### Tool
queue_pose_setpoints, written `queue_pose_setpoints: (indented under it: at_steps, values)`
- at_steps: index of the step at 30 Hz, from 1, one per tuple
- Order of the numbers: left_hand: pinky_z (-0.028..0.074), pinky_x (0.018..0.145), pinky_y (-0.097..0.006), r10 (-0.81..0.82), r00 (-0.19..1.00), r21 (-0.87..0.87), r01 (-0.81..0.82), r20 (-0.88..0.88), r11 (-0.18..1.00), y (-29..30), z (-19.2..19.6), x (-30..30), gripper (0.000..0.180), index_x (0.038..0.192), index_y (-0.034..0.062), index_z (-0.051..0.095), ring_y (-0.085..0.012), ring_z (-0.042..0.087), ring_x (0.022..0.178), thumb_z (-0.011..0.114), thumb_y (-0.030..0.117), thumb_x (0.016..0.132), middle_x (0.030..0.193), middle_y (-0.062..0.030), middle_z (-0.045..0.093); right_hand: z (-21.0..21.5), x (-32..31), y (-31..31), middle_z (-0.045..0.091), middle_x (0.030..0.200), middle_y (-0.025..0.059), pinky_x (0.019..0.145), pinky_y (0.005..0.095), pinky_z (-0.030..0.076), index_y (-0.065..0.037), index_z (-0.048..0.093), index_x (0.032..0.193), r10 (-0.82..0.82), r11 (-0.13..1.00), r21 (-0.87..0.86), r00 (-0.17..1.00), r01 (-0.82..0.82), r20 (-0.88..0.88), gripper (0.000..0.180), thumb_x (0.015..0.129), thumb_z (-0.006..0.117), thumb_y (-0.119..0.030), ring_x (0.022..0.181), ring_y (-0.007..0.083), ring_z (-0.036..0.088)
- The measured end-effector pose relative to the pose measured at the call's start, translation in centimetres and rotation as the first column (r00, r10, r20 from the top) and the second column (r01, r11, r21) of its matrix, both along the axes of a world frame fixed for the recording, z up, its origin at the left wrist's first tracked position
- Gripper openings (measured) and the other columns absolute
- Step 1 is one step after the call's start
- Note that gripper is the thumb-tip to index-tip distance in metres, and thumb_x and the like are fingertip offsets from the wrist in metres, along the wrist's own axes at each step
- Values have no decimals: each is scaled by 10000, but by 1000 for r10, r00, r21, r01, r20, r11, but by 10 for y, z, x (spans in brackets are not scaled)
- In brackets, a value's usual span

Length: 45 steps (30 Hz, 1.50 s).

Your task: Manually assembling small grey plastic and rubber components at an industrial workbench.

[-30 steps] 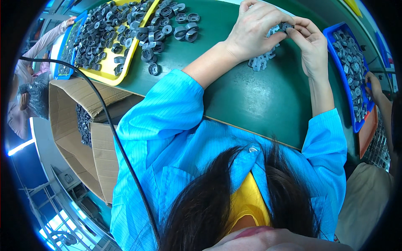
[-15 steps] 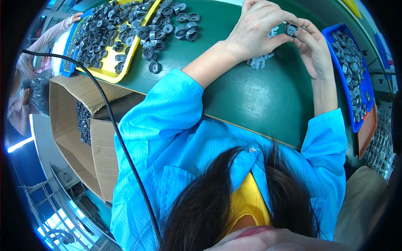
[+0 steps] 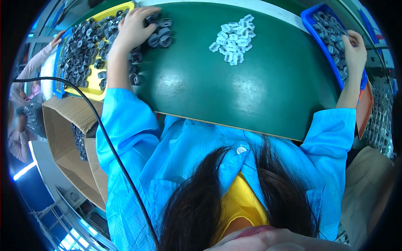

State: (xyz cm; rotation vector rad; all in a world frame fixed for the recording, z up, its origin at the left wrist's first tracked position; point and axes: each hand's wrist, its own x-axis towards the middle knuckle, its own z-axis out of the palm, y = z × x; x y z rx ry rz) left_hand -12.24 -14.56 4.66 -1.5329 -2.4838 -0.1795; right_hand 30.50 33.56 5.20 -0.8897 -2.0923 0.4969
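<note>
My left hand (image 3: 135, 30) reaches over loose dark grey ring-shaped plastic parts (image 3: 160, 34) beside the yellow tray (image 3: 97, 93). Its fingers are stretched out and its thumb stands apart, with the nearest parts lying just beyond the fingertips. My right hand (image 3: 356, 49) is at the outer edge of the blue tray (image 3: 321, 47), which holds many grey parts (image 3: 331, 37). The fingers there are curled together, and whatever they hold is hidden. Small pale translucent plastic pieces (image 3: 234, 38) lie in a loose pile on the green table (image 3: 197, 79), between my hands.
An open cardboard box (image 3: 63, 138) with dark parts inside stands left of the table. A black cable (image 3: 104, 119) crosses the view on the left. Beneath the blue tray is an orange-brown tray (image 3: 364, 109). Another person's arm (image 3: 38, 56) reaches in at the far left.
My hands were together over the pale pieces with a dark part between them. They have parted: the left has moved to the loose grey parts, the right to the blue tray.
</note>
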Motion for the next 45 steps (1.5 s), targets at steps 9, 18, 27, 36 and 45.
queue_pose_setpoints:
  at_steps: [9,18,27,36,45]
  values:
    - [422,1122,-414,-196,971,142,176,139,974,29,-14,34,322,1183,125,764,-313,560,1292,778,251,887,1360,-55,661,9,0,-21,724,1116,61,939,277,529,-103,743,1235,-18,983,181,994,39,-111,339,918,786,-216,1056,132,669]
    - [491,1052,-425,-278,958,142,267,69,953,96,-13,107,301,1149,137,782,-292,623,1239,788,262,875,1262,-77,709,-13,-143,-179,676,1006,144,927,426,494,-51,751,1062,668,705,79,697,-705,261,192,910,636,-74,1045,349,623]
    - [569,810,-330,-266,479,334,-61,836,941,134,30,120,343,1301,-3,613,-233,711,930,593,100,974,1060,-168,732,-16,-136,-167,662,929,161,850,448,504,-29,692,1018,577,786,74,772,-613,266,148,890,676,-101,940,360,631]
    - [560,675,-265,-494,-438,330,-400,751,855,123,-8,125,263,1230,38,576,-185,705,847,643,76,979,1000,-101,723,-29,-128,-175,708,794,121,672,342,532,2,700,933,489,862,-250,855,-442,175,127,880,733,-108,695,239,682]
    - [549,745,-294,-330,669,512,-88,666,855,133,-4,149,355,1146,-35,651,-141,681,796,805,87,850,902,-95,729,11,-132,-183,715,852,37,697,246,535,18,694,924,534,599,-528,792,-602,-297,88,906,757,-40,755,89,653]
